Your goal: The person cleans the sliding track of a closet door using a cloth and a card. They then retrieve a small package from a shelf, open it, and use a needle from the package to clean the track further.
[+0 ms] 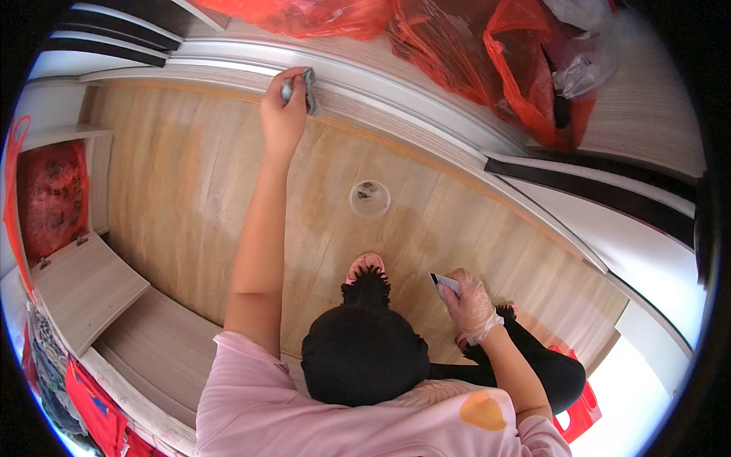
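Note:
My left hand (283, 103) reaches far forward, its fingers closed round a bunched grey-green cloth (311, 91). The cloth is at the pale metal sliding-door track (343, 82) along the cabinet's base; whether it presses on the track I cannot tell. On my right hand (470, 303) is a clear plastic glove. Those fingers pinch a small, flat card (445, 284), white and bluish with a dark edge, held above the floor beside my leg. Between the hands, a round clear plastic tub (370, 199) stands on the floor with dark bits inside.
Red plastic bags (487, 61) lie on the cabinet shelf beyond the track. Sliding door panels (609, 190) stand at the right. A low cabinet with a dropped flap (90, 289) is at the left. My knee and pink-sandalled foot (367, 264) are over the wooden floor (198, 167).

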A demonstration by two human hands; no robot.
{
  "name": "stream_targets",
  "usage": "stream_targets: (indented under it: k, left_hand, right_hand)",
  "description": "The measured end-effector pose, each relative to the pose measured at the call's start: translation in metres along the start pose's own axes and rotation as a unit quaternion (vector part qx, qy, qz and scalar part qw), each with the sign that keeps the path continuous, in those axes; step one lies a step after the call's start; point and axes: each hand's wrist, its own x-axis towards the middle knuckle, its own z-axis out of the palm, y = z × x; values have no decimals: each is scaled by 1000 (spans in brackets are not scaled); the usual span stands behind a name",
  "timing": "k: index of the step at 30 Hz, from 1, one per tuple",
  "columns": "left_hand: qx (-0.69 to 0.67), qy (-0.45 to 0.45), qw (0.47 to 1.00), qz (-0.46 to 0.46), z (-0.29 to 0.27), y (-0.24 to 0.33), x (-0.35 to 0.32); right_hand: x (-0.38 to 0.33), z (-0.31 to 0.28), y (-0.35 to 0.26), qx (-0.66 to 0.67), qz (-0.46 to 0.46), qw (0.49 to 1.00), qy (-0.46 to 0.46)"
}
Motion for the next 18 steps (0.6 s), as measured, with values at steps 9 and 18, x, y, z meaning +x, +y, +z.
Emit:
stream_targets:
  k: [9, 18]
  left_hand:
    - [339, -37, 904, 259, 42, 6, 15]
    - [327, -192, 890, 254, 131, 15, -45]
  right_hand:
    - [-4, -5, 5, 0, -36, 999, 28]
    - [-13, -5, 22, 11, -19, 1000, 14]
